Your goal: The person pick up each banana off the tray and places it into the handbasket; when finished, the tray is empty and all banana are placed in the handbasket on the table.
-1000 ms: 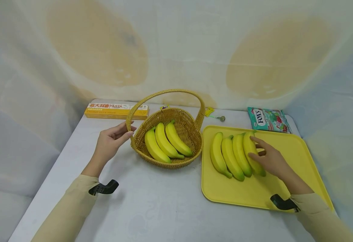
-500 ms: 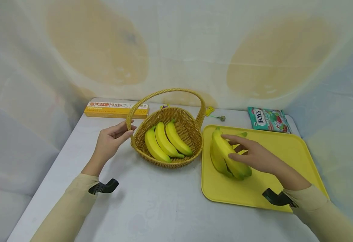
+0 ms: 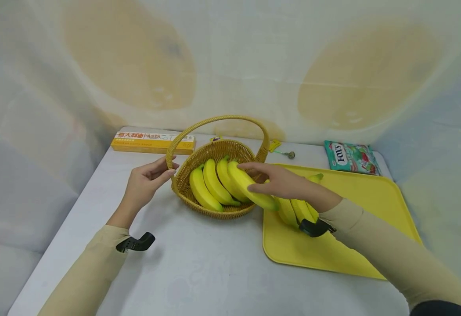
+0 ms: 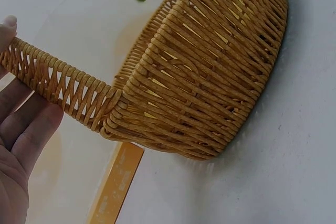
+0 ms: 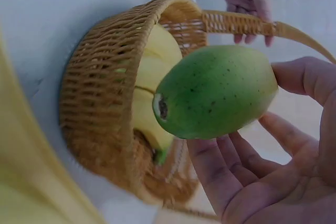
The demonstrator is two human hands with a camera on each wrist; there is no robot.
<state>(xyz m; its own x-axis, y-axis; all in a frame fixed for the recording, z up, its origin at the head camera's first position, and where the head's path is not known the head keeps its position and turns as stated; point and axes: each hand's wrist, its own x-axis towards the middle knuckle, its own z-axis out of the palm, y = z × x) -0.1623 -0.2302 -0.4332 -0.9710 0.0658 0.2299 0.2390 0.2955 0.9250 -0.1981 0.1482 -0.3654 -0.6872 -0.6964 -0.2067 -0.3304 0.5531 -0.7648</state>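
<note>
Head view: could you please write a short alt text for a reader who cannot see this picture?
A person's right hand holds a bunch of bananas over the rim of a wicker basket, which already contains three bananas. The left hand grips the basket's handle. A yellow tray lies on the table beside the basket.

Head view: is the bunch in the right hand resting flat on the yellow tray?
No: the right hand holds the banana bunch lifted over the basket rim.

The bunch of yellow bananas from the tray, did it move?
Yes. The bunch of yellow bananas went left, off the yellow plastic tray, over the woven wicker basket, held by the right hand.
</note>
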